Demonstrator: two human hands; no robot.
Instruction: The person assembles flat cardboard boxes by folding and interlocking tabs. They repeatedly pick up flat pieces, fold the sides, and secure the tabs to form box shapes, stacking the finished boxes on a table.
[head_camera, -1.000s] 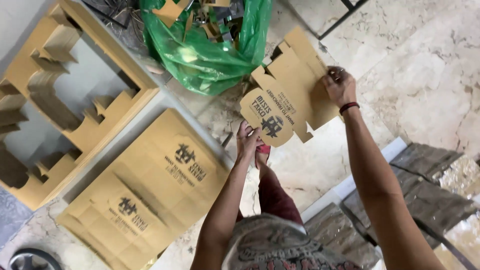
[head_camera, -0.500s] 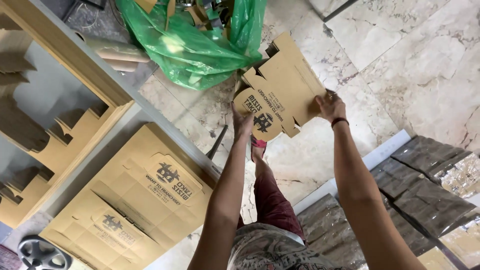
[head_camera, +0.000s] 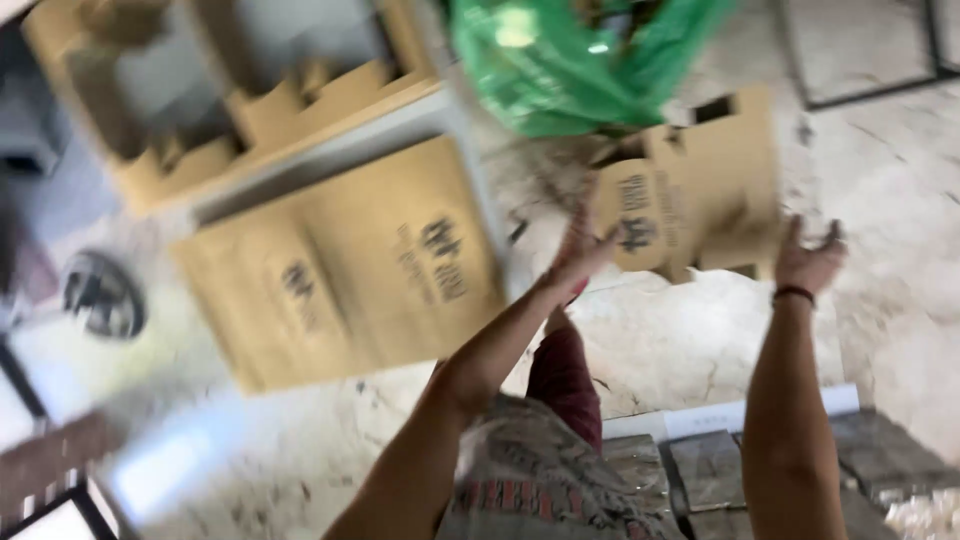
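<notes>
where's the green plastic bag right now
In the head view the green plastic bag sits at the top centre on the stone floor, just above the flat cardboard piece between the left hand and right hand.

A flat die-cut piece of matt brown cardboard is showing dull black print on its paper face. The thin green plastic bag is gleaming, glossy and crinkled. The pale marble-like stone floor is looking smooth and faintly veined. A stack of flat tan cardboard sheets is lying matt too.
</notes>
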